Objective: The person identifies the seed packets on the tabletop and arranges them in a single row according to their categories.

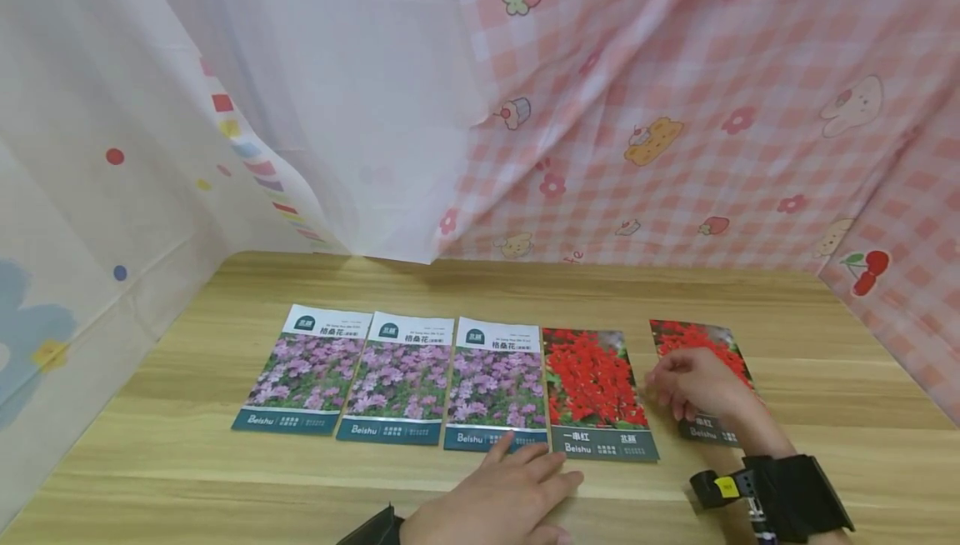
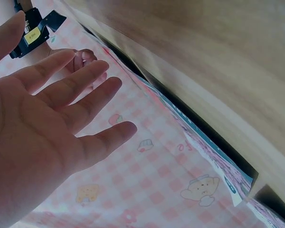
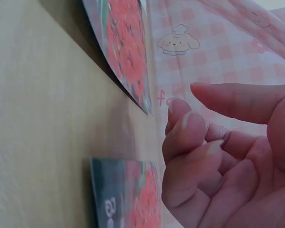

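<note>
Three seed packets with pink-purple flowers lie in a row: a left one [image 1: 303,374], a middle one [image 1: 399,378] and a right one [image 1: 497,382]. Beside them is a red-flowered seed packet [image 1: 600,382]. Another red-flowered packet [image 1: 729,345] lies a little apart at the right, partly covered by my right hand [image 1: 705,387]. In the right wrist view that hand's fingers [image 3: 190,171] are loosely curled, thumb apart, with nothing between them. My left hand [image 1: 502,491] spreads palm down near the lower edges of the row, its fingers [image 2: 92,102] apart and holding nothing.
The packets lie on a wood-grain table [image 1: 187,478]. Behind it hangs a pink checked cloth [image 1: 675,195], with a white curtain [image 1: 360,153] beside it at the left. My right wrist wears a black band with a camera [image 1: 795,495].
</note>
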Motion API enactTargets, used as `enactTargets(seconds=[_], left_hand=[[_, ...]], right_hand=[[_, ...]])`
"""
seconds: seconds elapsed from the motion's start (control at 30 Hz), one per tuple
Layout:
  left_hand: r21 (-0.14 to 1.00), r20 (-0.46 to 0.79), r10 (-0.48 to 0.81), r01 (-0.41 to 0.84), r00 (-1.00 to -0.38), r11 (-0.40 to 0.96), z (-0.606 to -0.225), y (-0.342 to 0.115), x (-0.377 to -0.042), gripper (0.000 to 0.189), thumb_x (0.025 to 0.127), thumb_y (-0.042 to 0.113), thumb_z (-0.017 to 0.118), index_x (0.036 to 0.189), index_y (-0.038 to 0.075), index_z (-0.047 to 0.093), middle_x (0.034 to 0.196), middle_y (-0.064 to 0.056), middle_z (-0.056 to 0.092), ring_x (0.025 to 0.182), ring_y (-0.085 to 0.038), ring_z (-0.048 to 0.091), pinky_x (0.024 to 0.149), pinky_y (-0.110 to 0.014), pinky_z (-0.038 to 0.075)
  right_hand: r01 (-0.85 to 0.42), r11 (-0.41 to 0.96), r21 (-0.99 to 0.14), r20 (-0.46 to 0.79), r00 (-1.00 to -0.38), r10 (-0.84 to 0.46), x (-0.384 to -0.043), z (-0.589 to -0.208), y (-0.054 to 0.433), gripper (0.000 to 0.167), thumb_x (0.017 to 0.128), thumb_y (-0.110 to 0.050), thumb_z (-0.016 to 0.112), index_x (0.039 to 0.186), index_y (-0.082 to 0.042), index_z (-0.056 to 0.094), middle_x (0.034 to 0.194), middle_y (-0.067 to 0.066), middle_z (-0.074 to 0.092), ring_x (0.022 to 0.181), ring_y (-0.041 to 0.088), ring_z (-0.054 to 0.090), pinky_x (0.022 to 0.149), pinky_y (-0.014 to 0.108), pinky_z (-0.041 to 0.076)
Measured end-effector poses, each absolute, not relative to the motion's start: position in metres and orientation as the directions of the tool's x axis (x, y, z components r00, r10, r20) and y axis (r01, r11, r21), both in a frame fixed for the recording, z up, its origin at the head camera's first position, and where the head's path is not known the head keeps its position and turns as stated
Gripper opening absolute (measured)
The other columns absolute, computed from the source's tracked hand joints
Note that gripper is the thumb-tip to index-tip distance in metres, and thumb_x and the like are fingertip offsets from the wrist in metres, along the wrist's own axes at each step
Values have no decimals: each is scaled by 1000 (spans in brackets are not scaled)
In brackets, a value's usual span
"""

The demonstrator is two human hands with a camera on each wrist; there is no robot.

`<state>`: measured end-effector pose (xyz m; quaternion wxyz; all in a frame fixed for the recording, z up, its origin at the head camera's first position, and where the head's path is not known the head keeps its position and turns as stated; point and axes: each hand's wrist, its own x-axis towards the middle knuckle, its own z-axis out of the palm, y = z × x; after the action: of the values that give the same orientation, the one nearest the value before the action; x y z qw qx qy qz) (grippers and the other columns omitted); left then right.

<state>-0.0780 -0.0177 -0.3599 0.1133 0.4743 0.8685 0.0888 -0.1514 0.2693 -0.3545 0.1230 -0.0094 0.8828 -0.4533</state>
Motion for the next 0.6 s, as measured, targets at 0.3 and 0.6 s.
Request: enactTargets(seconds=[0.3,0.6], left_hand=[[291,-60,854,809,-516,510,-358,-14,-79,50,93,43,46,137,19,42,133,2,45,122,-15,40,96,-47,36],[408,1,835,762,-551,502,-352,-8,-77,45,92,37,51,132,16,48,126,4,52,115,-13,46,94,-38,38]], right_hand=[[71,565,-822,-150,-984,-94,-151,-350,286,20,90,-9,54,94,11,57,66,8,57,55,20,56,48,31,48],[81,603,-794,-129,-991,-36,-150,-345,305,23,92,-10,51,98,12,56,78,8,59,62,17,54,56,29,50]])
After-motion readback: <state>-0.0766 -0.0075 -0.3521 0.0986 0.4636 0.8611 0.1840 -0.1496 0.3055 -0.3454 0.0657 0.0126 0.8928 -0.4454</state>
